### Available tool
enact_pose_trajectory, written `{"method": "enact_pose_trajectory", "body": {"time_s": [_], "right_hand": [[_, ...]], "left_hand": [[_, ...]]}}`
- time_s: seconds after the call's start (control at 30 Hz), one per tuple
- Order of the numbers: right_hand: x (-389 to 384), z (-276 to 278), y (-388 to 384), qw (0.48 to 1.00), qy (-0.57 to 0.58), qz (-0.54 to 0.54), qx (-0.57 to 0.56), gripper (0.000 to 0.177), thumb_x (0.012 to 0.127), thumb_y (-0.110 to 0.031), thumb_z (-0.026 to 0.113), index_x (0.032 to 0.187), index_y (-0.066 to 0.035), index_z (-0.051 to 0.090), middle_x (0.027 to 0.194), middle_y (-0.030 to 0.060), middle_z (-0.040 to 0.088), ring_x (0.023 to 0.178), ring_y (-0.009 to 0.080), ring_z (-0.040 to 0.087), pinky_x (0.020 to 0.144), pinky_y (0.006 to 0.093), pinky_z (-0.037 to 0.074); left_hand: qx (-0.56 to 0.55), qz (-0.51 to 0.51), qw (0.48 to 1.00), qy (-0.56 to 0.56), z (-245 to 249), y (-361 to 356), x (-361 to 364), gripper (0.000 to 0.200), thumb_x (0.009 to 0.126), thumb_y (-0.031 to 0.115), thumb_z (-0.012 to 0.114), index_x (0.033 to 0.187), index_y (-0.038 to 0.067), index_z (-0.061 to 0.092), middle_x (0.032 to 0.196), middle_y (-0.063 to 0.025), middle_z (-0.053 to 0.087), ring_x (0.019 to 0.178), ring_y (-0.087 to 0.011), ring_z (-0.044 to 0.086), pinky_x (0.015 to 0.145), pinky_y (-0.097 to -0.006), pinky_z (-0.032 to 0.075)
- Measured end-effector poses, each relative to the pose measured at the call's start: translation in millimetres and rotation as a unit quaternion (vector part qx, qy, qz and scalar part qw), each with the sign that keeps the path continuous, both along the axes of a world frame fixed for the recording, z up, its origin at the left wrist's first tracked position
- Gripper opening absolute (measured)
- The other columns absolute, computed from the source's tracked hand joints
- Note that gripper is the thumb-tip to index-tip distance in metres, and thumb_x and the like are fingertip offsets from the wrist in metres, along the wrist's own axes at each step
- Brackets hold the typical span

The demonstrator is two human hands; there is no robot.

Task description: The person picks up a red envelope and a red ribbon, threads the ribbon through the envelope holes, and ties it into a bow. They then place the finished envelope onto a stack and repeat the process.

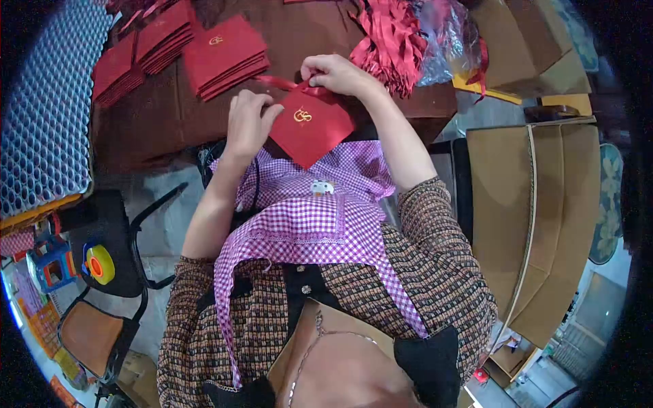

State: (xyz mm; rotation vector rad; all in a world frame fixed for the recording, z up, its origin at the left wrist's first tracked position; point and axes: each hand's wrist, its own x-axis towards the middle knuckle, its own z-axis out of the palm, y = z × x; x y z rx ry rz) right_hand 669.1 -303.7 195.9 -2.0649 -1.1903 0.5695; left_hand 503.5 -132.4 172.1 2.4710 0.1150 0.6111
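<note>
**Pinching red ribbon above a monogrammed card**

Closed tightly at the fingertips of the right hand, gripping the red ribbon at the upper corner of the red monogrammed card. Curled loosely in the left hand, with thumb and forefinger close together at the card's left edge; cannot tell whether anything is held there. Lying diamond-wise between and just below both sets of fingers, gold monogram facing up, with the lower corner over the purple-and-white gingham apron. Trailing leftward from the right fingers, past the tips of the left, as a looped length of the same ribbon.

Beyond the left fingers, stacked on the brown counter: near, a fanned stack of red cards with a gold monogram on top; farther left, more red card stacks. Beyond the right fingers and to their right, heaped in a thick bundle of red ribbons, beside crumpled clear plastic. Well apart from the right fingers, farther right, standing as brown cardboard. Well apart from the left fingers, lower left, resting on a black chair: a yellow-green tape roll.
</note>
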Motion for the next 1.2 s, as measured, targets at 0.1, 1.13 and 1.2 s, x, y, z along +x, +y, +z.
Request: {"method": "enact_pose_trajectory", "body": {"time_s": [0.1, 1.13, 1.2], "right_hand": [[1, -1, 3, 1.0, -0.01, -0.009, -0.006, 0.017, 0.078, -0.003, 0.061, 0.095, -0.003, 0.06, 0.081, 0.0058, 0.062, 0.075, 0.0143, 0.058, 0.07, 0.0289, 0.047], [31, 42, -50, 0.957, -0.166, -0.23, 0.062, 0.019, 0.084, -0.01, 0.057, 0.102, -0.006, 0.061, 0.087, 0.0137, 0.065, 0.078, 0.0256, 0.064, 0.07, 0.0323, 0.049], [34, 40, -51, 0.956, -0.184, -0.23, 0.008, 0.017, 0.084, -0.01, 0.058, 0.1, -0.007, 0.063, 0.087, 0.0126, 0.065, 0.08, 0.0263, 0.063, 0.072, 0.0325, 0.049]], "left_hand": [[0.023, -0.017, 0.999, 0.034, -9, -1, 2, 0.02, 0.075, 0.015, 0.069, 0.089, 0.004, 0.062, 0.083, -0.0135, 0.055, 0.084, -0.0325, 0.052, 0.077, -0.0404, 0.043], [-0.227, -0.016, 0.957, 0.182, 4, 23, 18, 0.018, 0.077, 0.019, 0.066, 0.079, 0.001, 0.064, 0.071, -0.0131, 0.062, 0.069, -0.0228, 0.061, 0.065, -0.0351, 0.047], [-0.232, -0.017, 0.956, 0.177, 0, 23, 18, 0.018, 0.077, 0.019, 0.066, 0.08, 0.001, 0.064, 0.071, -0.0132, 0.062, 0.069, -0.0226, 0.061, 0.065, -0.0347, 0.047]]}}
